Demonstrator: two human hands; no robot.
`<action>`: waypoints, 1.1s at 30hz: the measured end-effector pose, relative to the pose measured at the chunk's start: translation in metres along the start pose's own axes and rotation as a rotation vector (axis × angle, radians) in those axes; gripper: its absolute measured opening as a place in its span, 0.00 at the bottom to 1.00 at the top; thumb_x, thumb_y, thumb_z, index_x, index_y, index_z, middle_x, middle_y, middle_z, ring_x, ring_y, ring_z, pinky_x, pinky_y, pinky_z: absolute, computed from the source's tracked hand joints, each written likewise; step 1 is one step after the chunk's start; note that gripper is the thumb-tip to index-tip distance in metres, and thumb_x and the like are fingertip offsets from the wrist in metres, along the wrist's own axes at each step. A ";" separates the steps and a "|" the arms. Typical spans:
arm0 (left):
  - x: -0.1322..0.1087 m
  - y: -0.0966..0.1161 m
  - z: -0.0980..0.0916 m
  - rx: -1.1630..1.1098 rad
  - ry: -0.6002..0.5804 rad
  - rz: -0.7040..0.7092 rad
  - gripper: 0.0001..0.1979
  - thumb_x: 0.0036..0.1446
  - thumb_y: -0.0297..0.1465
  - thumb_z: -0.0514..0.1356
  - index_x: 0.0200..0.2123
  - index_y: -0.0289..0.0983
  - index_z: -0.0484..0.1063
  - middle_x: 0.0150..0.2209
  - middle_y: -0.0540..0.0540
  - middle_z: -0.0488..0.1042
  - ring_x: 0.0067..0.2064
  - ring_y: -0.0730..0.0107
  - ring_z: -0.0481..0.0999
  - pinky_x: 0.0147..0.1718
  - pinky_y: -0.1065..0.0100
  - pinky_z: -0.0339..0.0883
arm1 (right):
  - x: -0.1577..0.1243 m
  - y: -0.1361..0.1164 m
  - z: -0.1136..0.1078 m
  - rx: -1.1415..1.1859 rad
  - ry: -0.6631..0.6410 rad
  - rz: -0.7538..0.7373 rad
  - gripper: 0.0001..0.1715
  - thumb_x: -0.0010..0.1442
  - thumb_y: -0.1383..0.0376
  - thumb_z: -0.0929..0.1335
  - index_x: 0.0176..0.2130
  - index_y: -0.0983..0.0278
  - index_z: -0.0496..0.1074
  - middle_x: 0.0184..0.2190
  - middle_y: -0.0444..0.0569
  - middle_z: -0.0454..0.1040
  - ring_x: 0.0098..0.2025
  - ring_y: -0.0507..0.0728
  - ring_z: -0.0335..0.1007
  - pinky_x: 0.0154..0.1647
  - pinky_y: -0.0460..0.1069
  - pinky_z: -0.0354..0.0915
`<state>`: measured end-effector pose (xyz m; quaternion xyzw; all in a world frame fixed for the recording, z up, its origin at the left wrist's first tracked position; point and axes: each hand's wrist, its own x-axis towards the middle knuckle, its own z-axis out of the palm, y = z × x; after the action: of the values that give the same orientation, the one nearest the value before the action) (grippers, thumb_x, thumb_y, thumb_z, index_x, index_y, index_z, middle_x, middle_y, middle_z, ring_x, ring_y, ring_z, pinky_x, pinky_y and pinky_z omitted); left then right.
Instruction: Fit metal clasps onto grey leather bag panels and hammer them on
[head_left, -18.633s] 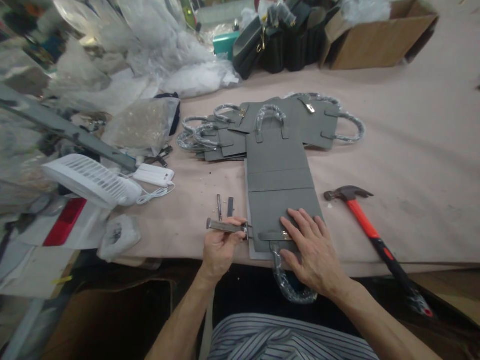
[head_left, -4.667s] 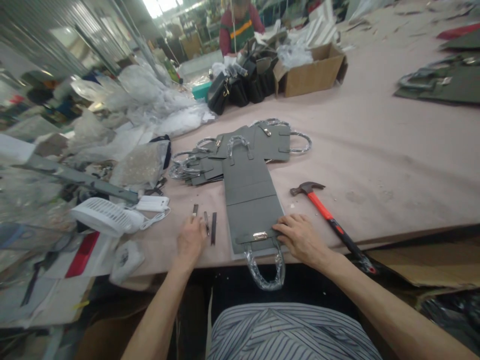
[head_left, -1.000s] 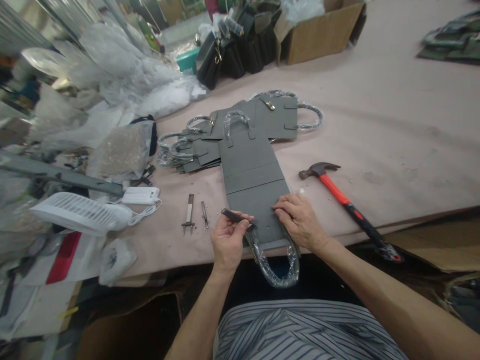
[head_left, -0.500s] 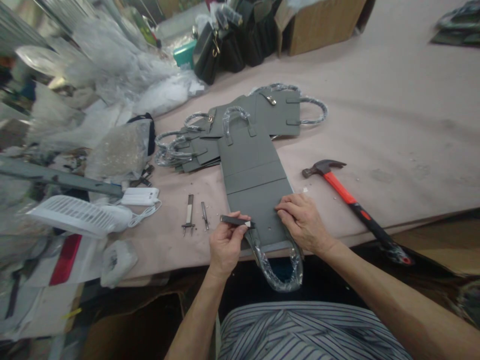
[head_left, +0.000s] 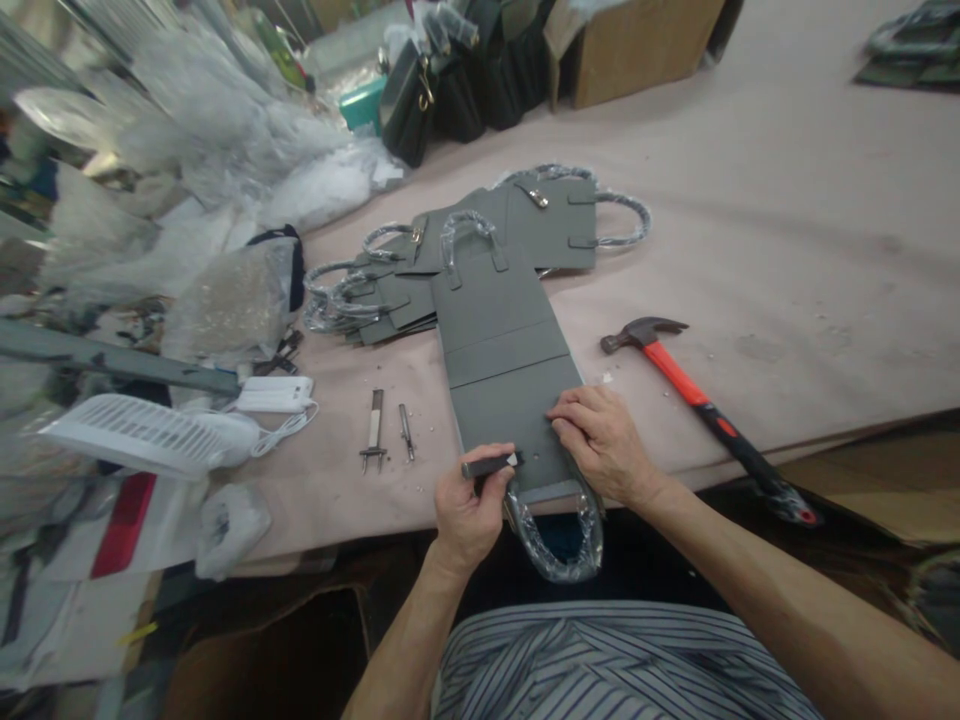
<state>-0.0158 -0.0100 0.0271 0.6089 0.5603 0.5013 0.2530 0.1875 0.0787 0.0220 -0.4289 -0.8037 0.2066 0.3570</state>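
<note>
Shifted rightward, left hand (head_left: pixel 468 512) pinches dark tool (head_left: pixel 484 467); narrowed right hand (head_left: pixel 604 440) touches gray panel (head_left: pixel 510 410) between them.

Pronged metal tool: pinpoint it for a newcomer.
On the pinkish table, find the long grey panel. Left of it lie two metal tools. The leftmost is the pronged metal tool, its two prongs setting it apart from the slim rod.

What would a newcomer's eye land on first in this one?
Probably the orange-and-black hammer, lying on the table right of the right hand. Next, the gray bag panel at center, where the left hand holds a dark tool near a plastic-wrapped handle.
</note>
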 end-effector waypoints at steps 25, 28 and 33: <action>-0.007 -0.003 0.013 -0.034 0.052 0.121 0.07 0.62 0.26 0.63 0.44 0.38 0.73 0.42 0.43 0.83 0.46 0.63 0.84 0.52 0.59 0.77 | -0.002 0.002 0.003 0.002 0.009 -0.001 0.10 0.67 0.66 0.64 0.38 0.61 0.75 0.40 0.51 0.74 0.43 0.60 0.67 0.46 0.58 0.60; -0.008 -0.006 0.013 -0.013 0.043 0.121 0.07 0.63 0.27 0.62 0.45 0.38 0.73 0.42 0.43 0.83 0.47 0.62 0.84 0.52 0.58 0.77 | -0.003 0.002 0.003 -0.003 0.014 0.003 0.10 0.67 0.66 0.64 0.38 0.61 0.75 0.40 0.51 0.74 0.44 0.60 0.67 0.47 0.58 0.60; -0.008 -0.006 0.011 0.039 0.046 0.116 0.06 0.64 0.28 0.61 0.45 0.37 0.72 0.40 0.43 0.83 0.45 0.63 0.84 0.51 0.59 0.78 | -0.003 0.002 0.003 0.009 0.007 0.004 0.10 0.67 0.66 0.64 0.38 0.61 0.75 0.40 0.51 0.75 0.43 0.60 0.67 0.47 0.58 0.60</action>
<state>-0.0070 -0.0130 0.0153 0.6335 0.5394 0.5180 0.1985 0.1875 0.0772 0.0169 -0.4298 -0.8006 0.2092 0.3614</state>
